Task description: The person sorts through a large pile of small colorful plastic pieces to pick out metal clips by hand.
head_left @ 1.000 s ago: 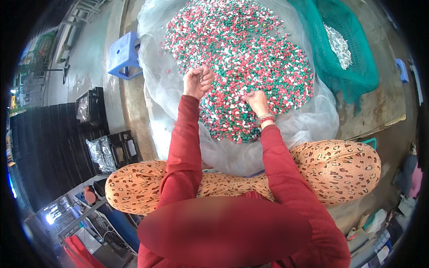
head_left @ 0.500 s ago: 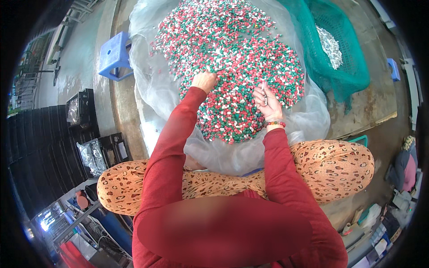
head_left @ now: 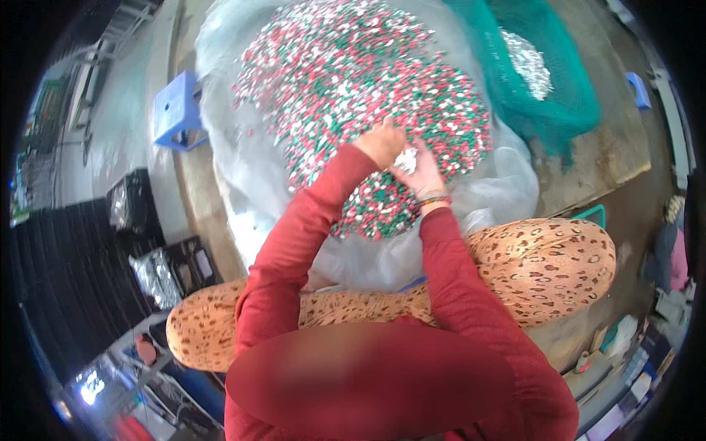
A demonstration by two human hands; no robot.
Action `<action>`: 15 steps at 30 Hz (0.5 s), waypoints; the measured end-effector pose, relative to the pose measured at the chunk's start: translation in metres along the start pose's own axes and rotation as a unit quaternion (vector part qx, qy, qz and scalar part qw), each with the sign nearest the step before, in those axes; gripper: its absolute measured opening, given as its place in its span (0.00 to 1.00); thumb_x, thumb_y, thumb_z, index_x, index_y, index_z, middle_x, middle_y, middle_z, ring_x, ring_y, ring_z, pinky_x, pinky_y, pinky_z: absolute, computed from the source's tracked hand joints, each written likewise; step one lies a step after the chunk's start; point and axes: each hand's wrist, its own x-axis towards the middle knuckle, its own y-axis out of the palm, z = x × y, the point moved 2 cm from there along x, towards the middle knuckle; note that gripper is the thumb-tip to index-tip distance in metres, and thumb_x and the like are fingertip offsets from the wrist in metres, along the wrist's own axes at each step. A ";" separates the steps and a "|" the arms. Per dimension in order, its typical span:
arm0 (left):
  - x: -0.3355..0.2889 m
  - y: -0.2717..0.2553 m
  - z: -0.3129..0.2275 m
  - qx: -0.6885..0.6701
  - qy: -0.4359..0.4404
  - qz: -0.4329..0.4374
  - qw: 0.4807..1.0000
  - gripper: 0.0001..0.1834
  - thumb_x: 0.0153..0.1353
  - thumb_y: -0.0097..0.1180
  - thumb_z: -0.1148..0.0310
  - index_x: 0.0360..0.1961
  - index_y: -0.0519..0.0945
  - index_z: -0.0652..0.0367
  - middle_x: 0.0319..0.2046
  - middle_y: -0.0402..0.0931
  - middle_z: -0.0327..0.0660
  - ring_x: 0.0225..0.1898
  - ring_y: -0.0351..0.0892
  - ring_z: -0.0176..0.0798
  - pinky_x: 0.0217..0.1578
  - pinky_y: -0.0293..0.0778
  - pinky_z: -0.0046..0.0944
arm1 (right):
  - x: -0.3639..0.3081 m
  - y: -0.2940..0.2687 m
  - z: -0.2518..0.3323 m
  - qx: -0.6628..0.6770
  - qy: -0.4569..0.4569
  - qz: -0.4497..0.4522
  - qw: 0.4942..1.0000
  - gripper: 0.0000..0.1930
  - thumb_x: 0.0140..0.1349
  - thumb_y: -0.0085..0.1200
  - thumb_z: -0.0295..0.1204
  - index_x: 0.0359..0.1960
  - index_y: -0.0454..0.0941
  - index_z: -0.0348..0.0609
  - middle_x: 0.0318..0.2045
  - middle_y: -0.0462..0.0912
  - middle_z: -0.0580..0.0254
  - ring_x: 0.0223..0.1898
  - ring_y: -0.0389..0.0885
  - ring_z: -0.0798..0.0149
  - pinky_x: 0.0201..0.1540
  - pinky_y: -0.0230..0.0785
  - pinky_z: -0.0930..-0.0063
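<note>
A wide spread of small red, green and white pieces (head_left: 323,95) lies on a pale translucent sheet (head_left: 234,147) in front of me. Over the near part of the spread, my left hand (head_left: 382,145) is closed, fingers curled, right beside the other hand; anything in it is hidden. My right hand (head_left: 425,176) is cupped, palm up, around a small heap of white pieces (head_left: 406,159). The picture is smeared by motion, so the exact kind of the pieces cannot be made out.
A green netted basket (head_left: 581,95) with silvery-white pieces (head_left: 528,66) stands at the far right. On the left are a blue plastic stool (head_left: 175,110) and stacked black trays (head_left: 81,272). My legs in spotted trousers (head_left: 544,272) border the sheet's near side.
My left hand has moved right, from the pieces to beside my right hand. The right hand has shifted slightly left, and a heap of white pieces now shows in it. The view has shifted a little.
</note>
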 end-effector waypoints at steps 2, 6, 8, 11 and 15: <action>0.001 -0.014 -0.036 0.099 0.034 0.061 0.993 0.12 0.50 0.49 0.70 0.34 0.73 0.68 0.32 0.72 0.55 0.40 0.72 0.53 0.38 0.72 0.44 | -0.004 0.003 -0.008 -0.003 -0.064 -0.062 0.996 0.20 0.63 0.34 0.45 0.42 0.70 0.42 0.40 0.77 0.55 0.43 0.75 0.55 0.47 0.68 0.59; -0.010 -0.014 -0.040 -0.052 0.033 -0.148 0.987 0.16 0.52 0.48 0.69 0.43 0.74 0.58 0.47 0.69 0.45 0.49 0.69 0.48 0.52 0.60 0.52 | 0.012 -0.009 0.001 0.148 -0.100 0.133 0.975 0.16 0.61 0.38 0.37 0.43 0.69 0.39 0.39 0.76 0.54 0.43 0.74 0.57 0.47 0.69 0.61; -0.011 -0.058 -0.039 -0.242 -0.004 -0.196 0.950 0.16 0.51 0.51 0.74 0.44 0.74 0.55 0.47 0.67 0.47 0.49 0.68 0.48 0.49 0.66 0.44 | -0.004 0.012 0.040 0.122 -0.186 -0.048 0.974 0.15 0.61 0.39 0.32 0.44 0.67 0.33 0.38 0.75 0.49 0.41 0.74 0.55 0.48 0.69 0.61; -0.020 -0.072 0.004 -0.217 -0.065 -0.326 0.918 0.14 0.51 0.53 0.75 0.42 0.76 0.56 0.42 0.70 0.46 0.46 0.70 0.47 0.45 0.67 0.40 | -0.039 0.073 0.148 0.264 -0.252 0.173 0.915 0.22 0.63 0.32 0.41 0.43 0.63 0.29 0.40 0.70 0.39 0.47 0.68 0.43 0.51 0.63 0.43; -0.035 -0.051 0.056 -0.276 -0.172 -0.279 0.903 0.15 0.52 0.52 0.73 0.43 0.76 0.58 0.39 0.74 0.45 0.40 0.75 0.43 0.39 0.71 0.38 | -0.075 0.120 0.243 0.116 -0.353 0.008 0.928 0.32 0.62 0.30 0.46 0.62 0.37 0.40 0.62 0.37 0.41 0.61 0.43 0.40 0.47 0.53 0.29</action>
